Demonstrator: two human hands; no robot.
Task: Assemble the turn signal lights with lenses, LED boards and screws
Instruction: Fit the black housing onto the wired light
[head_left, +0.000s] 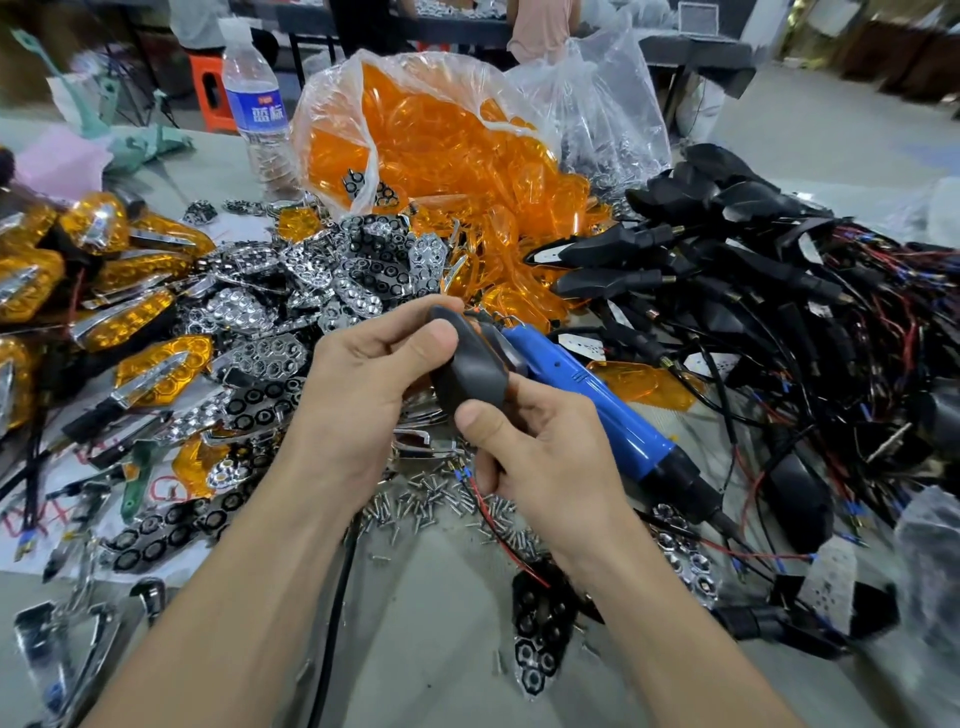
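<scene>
Here, head view, one entry per item.

- Black turn signal shell: held above the table at centre, between both hands.
- Left hand: clamped on the shell's upper end, thumb on the near face, fingers curled round the far side.
- Right hand: clamped on the shell's lower end, thumb pressed on it, fingers wrapped beneath.
- Red wire: trails out from under the right hand.
- Blue electric screwdriver: just behind the right hand, slanting down to the right.
- Loose screws: scattered on the table under the hands.
- Chrome reflectors: heaped beyond the left hand.
- Orange lenses: spilling from a clear bag at the back.
- Black shells with wires: piled at right.
- Finished orange lights: piled at left.
- Water bottle: upright beside the bag.
</scene>
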